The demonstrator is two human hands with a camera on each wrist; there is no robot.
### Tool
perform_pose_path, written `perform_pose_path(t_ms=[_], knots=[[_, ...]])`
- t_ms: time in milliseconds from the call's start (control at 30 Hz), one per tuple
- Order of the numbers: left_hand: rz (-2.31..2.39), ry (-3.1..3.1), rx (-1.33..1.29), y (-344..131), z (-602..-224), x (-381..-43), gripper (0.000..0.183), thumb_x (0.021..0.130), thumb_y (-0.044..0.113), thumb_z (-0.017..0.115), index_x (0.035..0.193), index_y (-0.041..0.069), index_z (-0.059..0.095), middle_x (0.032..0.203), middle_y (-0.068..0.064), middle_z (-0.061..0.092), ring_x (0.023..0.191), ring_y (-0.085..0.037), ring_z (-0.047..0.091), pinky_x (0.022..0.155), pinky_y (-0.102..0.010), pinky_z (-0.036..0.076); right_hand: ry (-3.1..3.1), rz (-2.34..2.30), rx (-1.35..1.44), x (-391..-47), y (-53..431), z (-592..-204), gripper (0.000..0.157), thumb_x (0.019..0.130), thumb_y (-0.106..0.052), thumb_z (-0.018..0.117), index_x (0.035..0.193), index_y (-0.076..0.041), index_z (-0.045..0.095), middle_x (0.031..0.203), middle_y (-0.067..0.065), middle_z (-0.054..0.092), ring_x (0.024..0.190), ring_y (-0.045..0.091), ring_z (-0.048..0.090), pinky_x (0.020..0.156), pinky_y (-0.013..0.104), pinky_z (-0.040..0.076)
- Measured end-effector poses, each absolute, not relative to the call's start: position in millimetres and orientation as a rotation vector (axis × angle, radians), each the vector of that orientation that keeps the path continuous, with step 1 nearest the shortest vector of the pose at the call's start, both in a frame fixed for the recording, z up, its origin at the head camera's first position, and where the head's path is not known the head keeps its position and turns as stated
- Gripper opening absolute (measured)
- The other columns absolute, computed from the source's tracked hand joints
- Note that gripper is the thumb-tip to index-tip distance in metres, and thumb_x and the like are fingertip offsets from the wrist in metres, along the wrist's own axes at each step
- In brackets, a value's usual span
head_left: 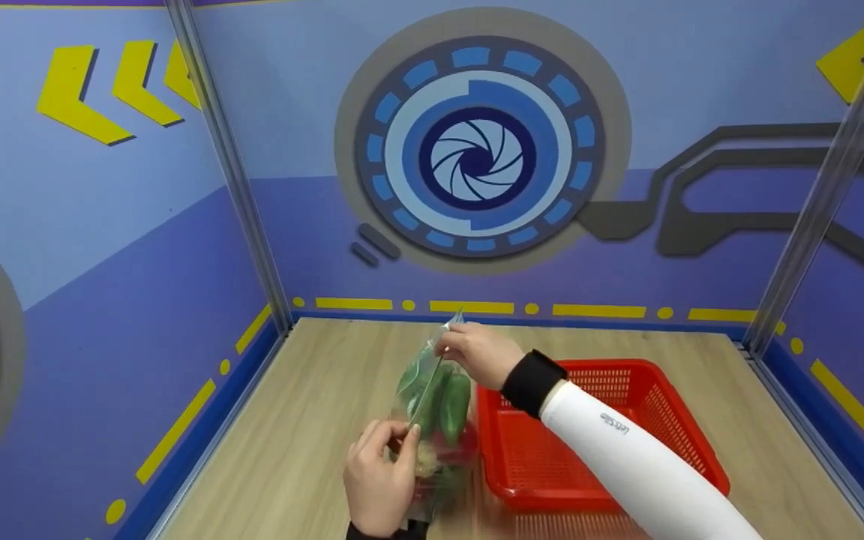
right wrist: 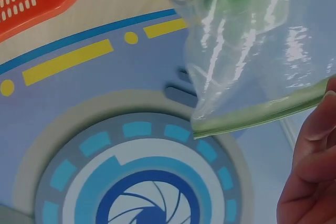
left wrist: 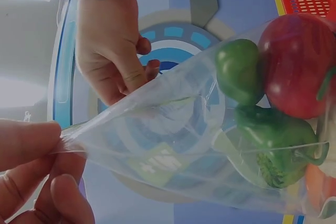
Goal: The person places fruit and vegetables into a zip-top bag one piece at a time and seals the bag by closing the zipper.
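A clear zip bag [head_left: 406, 409] stands upright on the table, filled with vegetables. Through its side show green peppers [left wrist: 275, 135], a red round vegetable with a green stem [left wrist: 294, 64] and something orange [left wrist: 319, 187]. My left hand [head_left: 381, 474] pinches the near end of the bag's mouth between thumb and fingers. Farther along the same edge, my right hand [head_left: 481, 354] pinches the far part of the mouth. A green zip strip [right wrist: 257, 114] runs along the top edge in the right wrist view, with the bag's far corner jutting past the right fingers.
Just right of the bag sits a red plastic basket [head_left: 552, 499] with slotted walls; my right forearm reaches across above it. Patterned panels [head_left: 312, 240] and metal posts [head_left: 233, 172] enclose the wooden table [head_left: 289, 420] at the back and sides.
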State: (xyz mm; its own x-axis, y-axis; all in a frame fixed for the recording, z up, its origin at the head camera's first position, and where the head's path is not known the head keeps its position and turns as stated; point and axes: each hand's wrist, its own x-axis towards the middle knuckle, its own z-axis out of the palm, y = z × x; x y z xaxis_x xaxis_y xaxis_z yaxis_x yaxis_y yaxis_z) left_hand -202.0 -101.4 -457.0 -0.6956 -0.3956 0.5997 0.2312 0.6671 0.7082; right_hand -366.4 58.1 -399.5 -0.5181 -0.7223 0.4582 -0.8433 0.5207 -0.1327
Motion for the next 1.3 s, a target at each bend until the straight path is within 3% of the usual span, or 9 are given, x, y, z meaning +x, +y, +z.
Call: perform_pose_path(t_ms=[367, 1000, 1167, 1300], knots=[[-1.056, -2.079, 0.084, -103, -459, -201, 0.021, 0.083, 0.007, 0.083, 0.074, 0.020, 0.069, 0.072, 0.012, 0.059, 0.066, -0.001, 0.052, 0.066, -0.025, 0.042, -2.529, 0.604, 1.064, -390, 60, -406, 0.014, 0.096, -0.004, 0.068, 0.108, -0.010, 0.073, 0.104, 0.008, 0.072, 0.098, 0.027, 0.072, 0.087, 0.040, 0.059], [-1.071, -2.116, 0.099, -99, -454, -195, 0.026, 0.080, 0.010, 0.086, 0.070, 0.023, 0.066, 0.070, 0.015, 0.059, 0.066, -0.001, 0.054, 0.069, -0.025, 0.038, -2.665, 0.684, 0.645, -420, 75, -411, 0.013, 0.103, -0.013, 0.060, 0.109, -0.014, 0.072, 0.107, 0.012, 0.069, 0.097, 0.035, 0.068, 0.086, 0.049, 0.055], [-1.132, -2.106, 0.103, -99, -454, -196, 0.023, 0.082, 0.009, 0.085, 0.073, 0.022, 0.069, 0.072, 0.013, 0.060, 0.066, 0.000, 0.054, 0.066, -0.024, 0.045, -2.607, 0.951, 0.631, -415, 73, -415, 0.020, 0.102, -0.007, 0.060, 0.120, -0.011, 0.067, 0.104, 0.012, 0.072, 0.094, 0.030, 0.071, 0.083, 0.044, 0.057], [-1.218, -2.133, 0.193, -99, -453, -196, 0.019, 0.086, 0.010, 0.082, 0.076, 0.020, 0.070, 0.076, 0.011, 0.060, 0.069, 0.000, 0.054, 0.065, -0.022, 0.048, -2.448, 1.311, 0.678, -380, 70, -428, 0.028, 0.100, 0.001, 0.059, 0.128, -0.004, 0.059, 0.093, 0.012, 0.070, 0.080, 0.020, 0.067, 0.072, 0.033, 0.057]])
